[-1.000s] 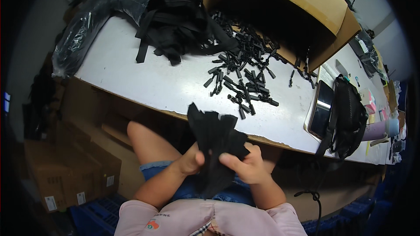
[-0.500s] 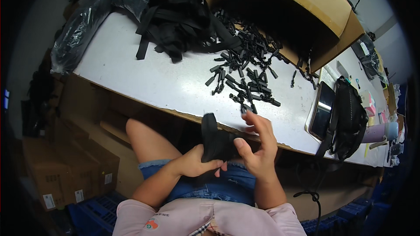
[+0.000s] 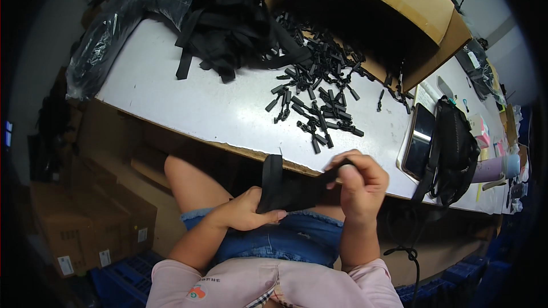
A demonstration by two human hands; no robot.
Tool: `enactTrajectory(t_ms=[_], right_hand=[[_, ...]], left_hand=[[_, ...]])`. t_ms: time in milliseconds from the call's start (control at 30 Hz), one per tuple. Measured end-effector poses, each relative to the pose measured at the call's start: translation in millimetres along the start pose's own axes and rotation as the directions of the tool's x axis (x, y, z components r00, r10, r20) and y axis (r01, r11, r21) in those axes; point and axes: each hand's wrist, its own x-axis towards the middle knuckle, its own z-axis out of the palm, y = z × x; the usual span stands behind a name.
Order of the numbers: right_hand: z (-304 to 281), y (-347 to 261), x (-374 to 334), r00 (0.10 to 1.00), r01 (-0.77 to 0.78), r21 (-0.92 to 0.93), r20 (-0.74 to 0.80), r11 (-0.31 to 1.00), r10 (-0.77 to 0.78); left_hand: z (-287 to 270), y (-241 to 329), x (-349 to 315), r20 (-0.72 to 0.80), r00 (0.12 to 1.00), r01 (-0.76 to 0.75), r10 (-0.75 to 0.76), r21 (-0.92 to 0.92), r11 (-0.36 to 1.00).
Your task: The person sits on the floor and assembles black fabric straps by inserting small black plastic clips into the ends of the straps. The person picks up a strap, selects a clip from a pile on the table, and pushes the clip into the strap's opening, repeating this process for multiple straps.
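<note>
Over my lap, my left hand (image 3: 245,210) is closed round a folded black fabric strip (image 3: 299,192). One end of the strip stands up past my fingers, beside the table edge. To the right, my right hand (image 3: 363,182) pinches another part of it between thumb and fingers, and the fabric stretches between both hands. Just beyond the table edge lies a loose pile of small black pieces that look like zipper pulls (image 3: 319,111). A heap of black strips (image 3: 228,28) sits farther back and left.
An open cardboard box (image 3: 442,60) lies on its side on the white table (image 3: 200,114). A phone (image 3: 419,140), black bag (image 3: 455,151) and purple bottle (image 3: 488,171) stand at the right. Plastic wrapping (image 3: 105,45) covers the far-left corner. Brown cartons (image 3: 94,225) stand at lower left.
My right hand was open beside the strip; now it has gripped it and drawn it out to the right. My left hand has kept its hold.
</note>
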Motion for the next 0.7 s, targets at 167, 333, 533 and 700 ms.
enactTrajectory(t_ms=[167,333,533,700], right_hand=[[-17,-43,-12,0.933,0.357,0.423,-0.112,0.833,-0.342],[-4,-37,-9,0.880,-0.058,0.188,0.473,0.981,-0.039],[30,16,-9,0.888,0.450,-0.476,0.333,0.756,-0.319],[13,10,-1,0.990,0.137,-0.585,0.067,0.799,-0.121]], left_hand=[[-12,2,0,-0.133,0.988,0.074,-0.084,-0.076,0.994],[-10,4,11,-0.110,0.992,-0.097,0.054,-0.430,0.898],[9,3,15,-0.039,0.972,-0.228,0.232,-0.391,0.892],[6,-10,9,0.023,1.000,0.001,0.000,-0.028,1.000]])
